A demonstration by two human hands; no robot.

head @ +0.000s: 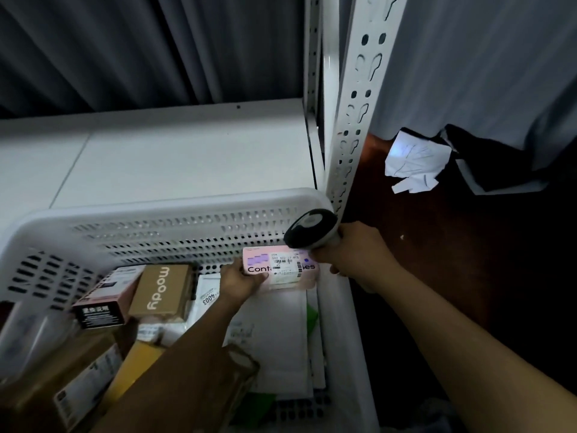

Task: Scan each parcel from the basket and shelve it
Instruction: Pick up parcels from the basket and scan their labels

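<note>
My left hand [242, 281] grips a small pink box [282, 267] with a white shipping label, held just above the right side of the white perforated basket [175, 232]. In my right hand [352, 254] is a white and black barcode scanner [310, 229], gripped by its handle. Its head sits right over the label, and the box is lit by its light. Several other parcels lie in the basket: a brown "moody" box [160, 292], a pink and black box [106, 296], white mailers [278, 335] and cardboard boxes [56, 370].
A white shelf board [175, 154] lies behind the basket, with a perforated white upright post [356, 120] at its right corner. Crumpled white paper [415, 160] and dark cloth lie on the dark floor to the right. Grey curtains hang behind.
</note>
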